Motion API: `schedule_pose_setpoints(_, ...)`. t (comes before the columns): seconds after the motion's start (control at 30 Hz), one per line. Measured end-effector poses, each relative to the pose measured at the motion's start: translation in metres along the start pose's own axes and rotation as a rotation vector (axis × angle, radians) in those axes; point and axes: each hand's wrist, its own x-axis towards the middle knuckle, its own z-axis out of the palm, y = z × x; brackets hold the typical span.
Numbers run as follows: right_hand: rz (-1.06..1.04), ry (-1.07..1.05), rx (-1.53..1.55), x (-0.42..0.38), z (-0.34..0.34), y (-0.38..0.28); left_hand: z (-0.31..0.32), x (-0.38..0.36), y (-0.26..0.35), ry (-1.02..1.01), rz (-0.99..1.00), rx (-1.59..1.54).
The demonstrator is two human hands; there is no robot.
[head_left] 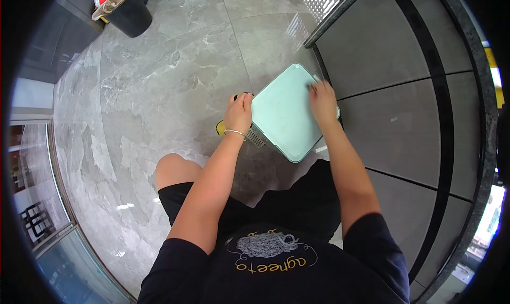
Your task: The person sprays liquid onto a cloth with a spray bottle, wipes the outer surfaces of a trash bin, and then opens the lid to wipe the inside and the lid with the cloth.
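A storage basket with a pale mint-green lid (287, 115) stands on the floor in front of my knees, turned at an angle. Its perforated grey side (255, 136) shows below the lid on the left. My left hand (240, 112), with a thin bracelet at the wrist, is closed on the basket's left edge. Across from it, my right hand (323, 101) is closed at the lid's right edge, fingers curled and slightly blurred. A yellow and black item (220, 127) shows partly behind my left hand; its kind is hidden. The basket's contents are out of sight under the lid.
Grey cabinet fronts (393, 112) rise close on the right. A black bin (130, 14) with a liner stands at the back left. At the top, a white perforated basket (324, 1) sits by the cabinet's end. Glass doors (40, 171) line the left.
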Motion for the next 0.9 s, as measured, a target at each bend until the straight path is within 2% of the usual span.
schedule_pose_setpoints(0.07,0.064,-0.004,0.049,0.041,0.035,-0.022,0.008,0.002,-0.008,0.018,0.046,-0.018)
schedule_pose_setpoints(0.13,0.06,0.015,0.1,0.037,0.05,-0.059,0.001,0.0,0.003,0.01,0.011,0.0)
schedule_pose_setpoints(0.2,-0.007,-0.216,0.174,-0.002,0.04,-0.087,-0.004,0.001,0.008,0.002,-0.005,0.003)
schedule_pose_setpoints(0.3,0.055,-0.229,0.162,-0.007,0.03,-0.073,-0.002,-0.004,0.008,-0.005,-0.011,-0.025)
schedule_pose_setpoints(0.37,0.163,-0.12,0.009,0.039,0.037,-0.034,-0.002,-0.002,0.006,0.003,0.005,-0.034)
schedule_pose_setpoints(0.47,0.159,-0.134,-0.055,0.062,0.032,-0.034,-0.002,-0.006,0.008,-0.009,-0.009,0.0)
schedule_pose_setpoints(0.5,0.144,-0.202,-0.027,0.051,0.037,-0.034,-0.002,-0.005,0.006,-0.004,0.016,-0.002)
schedule_pose_setpoints(0.6,0.072,-0.197,0.062,0.043,0.032,-0.037,0.003,-0.008,-0.002,0.01,0.054,-0.021)
schedule_pose_setpoints(0.63,0.119,-0.133,-0.032,0.055,0.037,-0.026,0.003,-0.007,-0.001,0.007,0.064,-0.027)
schedule_pose_setpoints(0.73,0.107,-0.078,-0.005,0.039,0.051,-0.033,0.004,-0.006,-0.002,0.007,0.092,-0.029)
schedule_pose_setpoints(0.77,0.025,-0.138,0.041,0.019,0.05,-0.051,0.005,-0.006,-0.002,0.01,0.097,-0.033)
schedule_pose_setpoints(0.87,-0.11,-0.31,0.206,-0.061,-0.002,-0.111,0.007,-0.005,-0.004,0.005,0.111,-0.039)
schedule_pose_setpoints(0.9,-0.125,-0.269,0.16,-0.072,-0.007,-0.095,0.003,-0.006,0.003,-0.009,0.111,-0.058)
